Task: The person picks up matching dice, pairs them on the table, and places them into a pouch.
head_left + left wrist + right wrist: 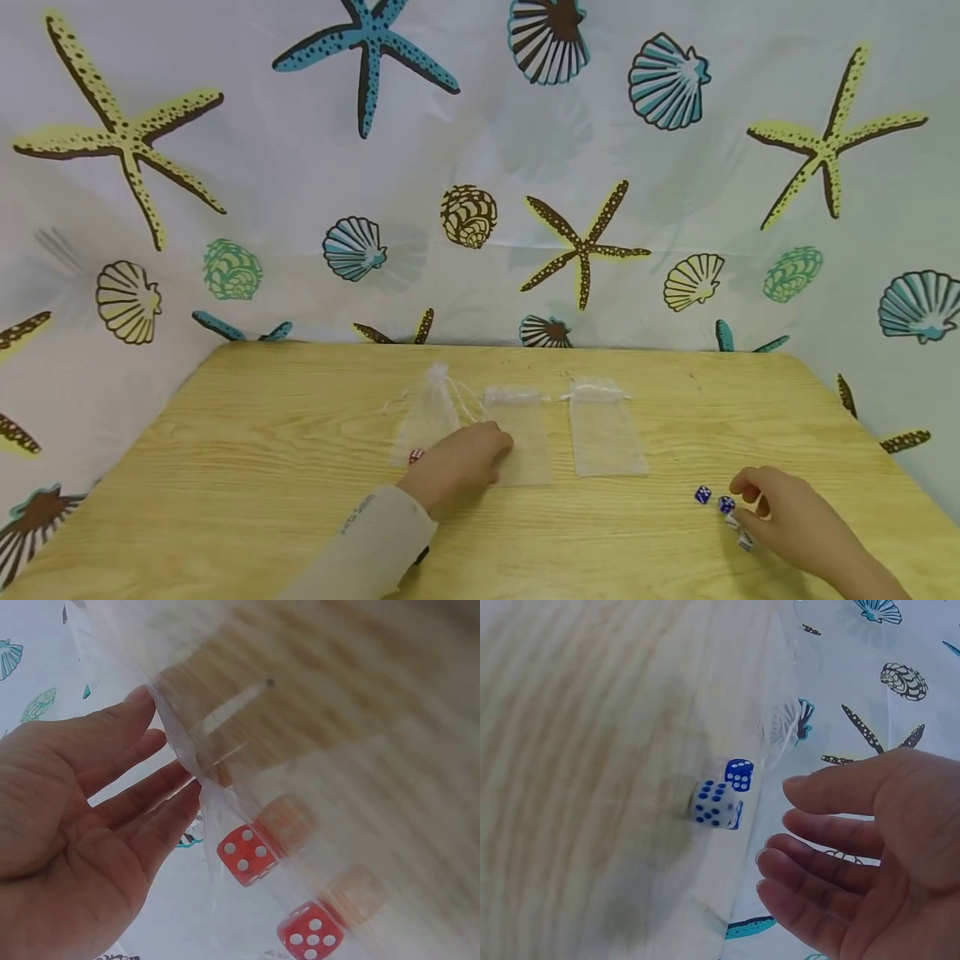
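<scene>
My left hand (465, 458) reaches over the middle sheer white drawstring pouch (528, 467), its fingertips at the pouch's left side. In the left wrist view the fingers (150, 799) are relaxed and apart from the thumb. Red dice (247, 855) show close by, inside the left pouch (412, 433), which is partly covered by my hand. My right hand (795, 517) hovers beside the loose dice with fingers gently bent and nothing between them. Near its fingertips lie blue dice (702, 495) and white dice with dark pips (714, 804).
A third sheer pouch (607, 437) lies flat to the right of the middle one. The wooden table (247, 492) ends at a white cloth (420, 150) printed with shells and starfish, which stands at the back and sides.
</scene>
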`<act>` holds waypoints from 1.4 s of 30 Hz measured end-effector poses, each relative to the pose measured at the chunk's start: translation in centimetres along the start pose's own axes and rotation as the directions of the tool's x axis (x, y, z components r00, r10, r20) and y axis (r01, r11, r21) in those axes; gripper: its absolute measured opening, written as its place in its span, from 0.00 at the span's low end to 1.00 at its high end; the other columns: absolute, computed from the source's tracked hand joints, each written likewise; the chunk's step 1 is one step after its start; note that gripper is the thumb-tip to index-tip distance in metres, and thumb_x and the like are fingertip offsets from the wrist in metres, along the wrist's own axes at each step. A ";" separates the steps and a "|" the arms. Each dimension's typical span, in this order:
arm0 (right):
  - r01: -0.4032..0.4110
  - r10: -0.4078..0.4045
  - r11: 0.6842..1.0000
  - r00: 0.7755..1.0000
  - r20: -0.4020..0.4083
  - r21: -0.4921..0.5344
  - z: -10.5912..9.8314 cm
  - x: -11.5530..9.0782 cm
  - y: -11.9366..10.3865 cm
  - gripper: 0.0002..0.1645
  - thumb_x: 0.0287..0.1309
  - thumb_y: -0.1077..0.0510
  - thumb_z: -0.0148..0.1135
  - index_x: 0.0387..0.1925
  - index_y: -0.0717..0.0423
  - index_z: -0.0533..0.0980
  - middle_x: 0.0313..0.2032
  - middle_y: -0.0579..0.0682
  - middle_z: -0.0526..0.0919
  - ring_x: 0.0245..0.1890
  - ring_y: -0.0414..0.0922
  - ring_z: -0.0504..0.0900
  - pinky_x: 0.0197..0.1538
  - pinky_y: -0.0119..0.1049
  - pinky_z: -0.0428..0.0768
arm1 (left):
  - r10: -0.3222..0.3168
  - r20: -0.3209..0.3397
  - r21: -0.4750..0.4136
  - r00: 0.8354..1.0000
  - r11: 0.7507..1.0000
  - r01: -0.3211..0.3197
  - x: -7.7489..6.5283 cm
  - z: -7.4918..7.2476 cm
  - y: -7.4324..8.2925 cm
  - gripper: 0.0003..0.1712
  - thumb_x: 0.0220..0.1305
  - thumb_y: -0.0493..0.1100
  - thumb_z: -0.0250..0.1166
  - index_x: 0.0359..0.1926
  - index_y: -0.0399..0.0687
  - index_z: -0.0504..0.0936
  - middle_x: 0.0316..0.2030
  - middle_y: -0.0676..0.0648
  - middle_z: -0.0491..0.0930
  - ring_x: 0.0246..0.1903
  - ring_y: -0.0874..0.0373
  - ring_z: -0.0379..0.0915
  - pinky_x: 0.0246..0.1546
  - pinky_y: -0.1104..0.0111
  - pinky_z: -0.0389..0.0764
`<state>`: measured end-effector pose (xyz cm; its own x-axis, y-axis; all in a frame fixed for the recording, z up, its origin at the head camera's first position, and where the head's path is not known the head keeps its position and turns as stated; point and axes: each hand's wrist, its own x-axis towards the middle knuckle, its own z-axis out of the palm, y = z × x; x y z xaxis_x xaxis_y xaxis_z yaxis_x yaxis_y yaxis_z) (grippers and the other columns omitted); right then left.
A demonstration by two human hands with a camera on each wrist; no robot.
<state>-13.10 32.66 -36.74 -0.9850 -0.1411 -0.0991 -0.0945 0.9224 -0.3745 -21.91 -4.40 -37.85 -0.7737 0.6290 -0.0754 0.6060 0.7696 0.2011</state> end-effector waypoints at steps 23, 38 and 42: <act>-0.136 0.134 0.990 0.990 0.051 0.027 2.3 -0.5 0.6 0.07 0.48 0.67 0.66 0.27 0.53 0.76 0.22 0.45 0.73 0.25 0.41 0.68 0.28 0.31 0.68 | 0.032 0.011 -0.131 0.999 0.991 -0.031 1.0 -0.2 -1.3 0.19 0.55 0.33 0.68 0.21 0.46 0.64 0.19 0.53 0.50 0.21 0.61 0.49 0.25 0.71 0.54; 0.045 -0.044 0.999 0.999 -0.027 0.024 1.8 0.0 -1.7 0.09 0.46 0.67 0.69 0.26 0.53 0.77 0.24 0.42 0.77 0.24 0.33 0.70 0.28 0.28 0.73 | 0.010 0.006 -0.138 1.000 0.990 -0.009 0.8 0.0 -1.4 0.17 0.57 0.36 0.68 0.22 0.47 0.66 0.19 0.54 0.52 0.21 0.62 0.49 0.25 0.71 0.53; 0.115 -0.114 0.992 0.993 -0.027 0.058 2.0 0.4 -2.9 0.08 0.47 0.67 0.68 0.27 0.53 0.77 0.24 0.41 0.77 0.24 0.32 0.70 0.28 0.27 0.73 | 0.003 0.007 -0.126 1.000 0.992 -0.002 0.8 0.0 -1.3 0.18 0.58 0.37 0.68 0.22 0.49 0.65 0.19 0.54 0.52 0.21 0.62 0.50 0.26 0.70 0.54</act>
<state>-12.94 29.17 -37.51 -0.9714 -0.2352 -0.0308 -0.1987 0.8776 -0.4363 -23.36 -4.89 -38.21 -0.7707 0.6320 -0.0812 0.5797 0.7483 0.3225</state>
